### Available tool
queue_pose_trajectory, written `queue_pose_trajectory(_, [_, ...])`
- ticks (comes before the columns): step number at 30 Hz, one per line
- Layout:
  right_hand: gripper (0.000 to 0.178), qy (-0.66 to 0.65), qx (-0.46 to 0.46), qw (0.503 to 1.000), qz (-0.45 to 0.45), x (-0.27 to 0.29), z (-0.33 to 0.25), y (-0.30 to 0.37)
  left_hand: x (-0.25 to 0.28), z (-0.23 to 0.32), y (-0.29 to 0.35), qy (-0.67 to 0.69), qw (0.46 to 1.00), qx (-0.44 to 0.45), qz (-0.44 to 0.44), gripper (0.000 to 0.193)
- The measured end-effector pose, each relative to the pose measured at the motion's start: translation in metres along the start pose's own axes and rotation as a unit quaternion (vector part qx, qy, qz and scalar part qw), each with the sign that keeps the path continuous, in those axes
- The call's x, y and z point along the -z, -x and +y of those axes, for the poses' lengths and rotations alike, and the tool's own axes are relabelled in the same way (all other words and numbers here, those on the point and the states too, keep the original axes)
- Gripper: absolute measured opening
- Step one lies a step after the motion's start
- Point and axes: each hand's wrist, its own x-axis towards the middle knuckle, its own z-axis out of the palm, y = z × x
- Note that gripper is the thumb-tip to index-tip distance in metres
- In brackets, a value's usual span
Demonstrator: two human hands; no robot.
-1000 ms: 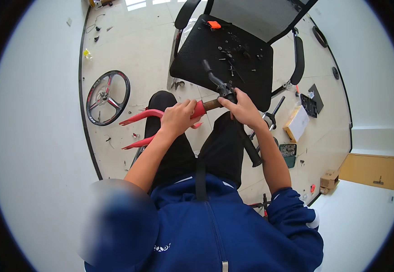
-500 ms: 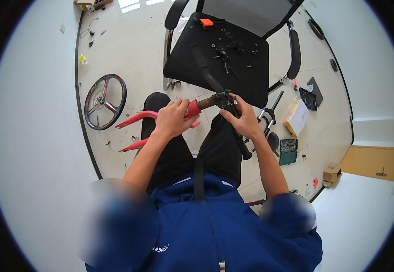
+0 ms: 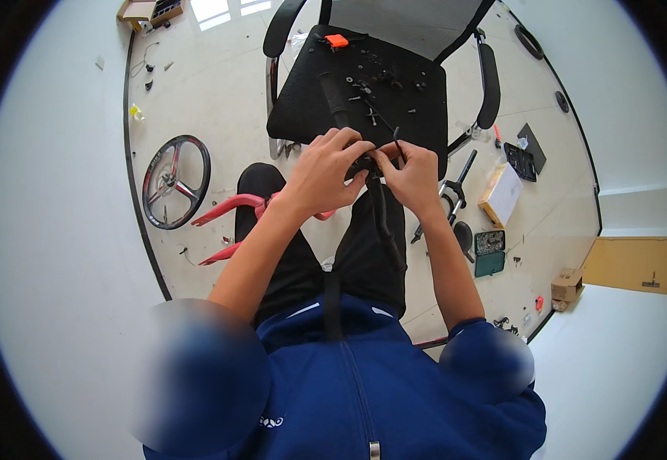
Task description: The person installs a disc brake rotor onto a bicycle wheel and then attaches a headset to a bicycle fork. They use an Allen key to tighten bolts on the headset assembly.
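A red bicycle fork (image 3: 230,205) lies across my lap, its legs pointing left. At its right end is a black handlebar (image 3: 380,208) with a dark stem clamp (image 3: 361,163), mostly covered by my fingers. My left hand (image 3: 322,175) is wrapped over the stem from the left. Close against it, my right hand (image 3: 412,175) pinches a thin, dark bent rod that looks like a hex key (image 3: 398,141), its tip poking up past the fingers. The tool's other end is hidden at the clamp.
Ahead stands an office chair (image 3: 287,115), its seat strewn with small bolts and an orange item (image 3: 336,41). A spoked wheel (image 3: 175,182) lies on the floor at left. At right are a suspension fork (image 3: 456,195), a white-topped box (image 3: 502,193) and a green tool case (image 3: 490,264).
My left hand has moved from the red fork tube up and right onto the stem. A thin dark rod now shows in my right hand, which has closed in beside the left.
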Motion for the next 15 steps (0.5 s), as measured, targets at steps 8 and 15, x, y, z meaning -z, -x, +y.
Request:
queue_pose_trajectory(8, [0.015, 0.050, 0.179, 0.981, -0.056, 0.012, 0.010, 0.000, 0.000, -0.010, -0.013, -0.026, 0.999, -0.026, -0.038, 0.024])
queue_pose_trajectory(15, [0.014, -0.198, -0.101, 0.965, 0.137, 0.030, 0.048, 0.018, -0.007, 0.002, -0.038, -0.009, 0.976, -0.108, -0.189, 0.017])
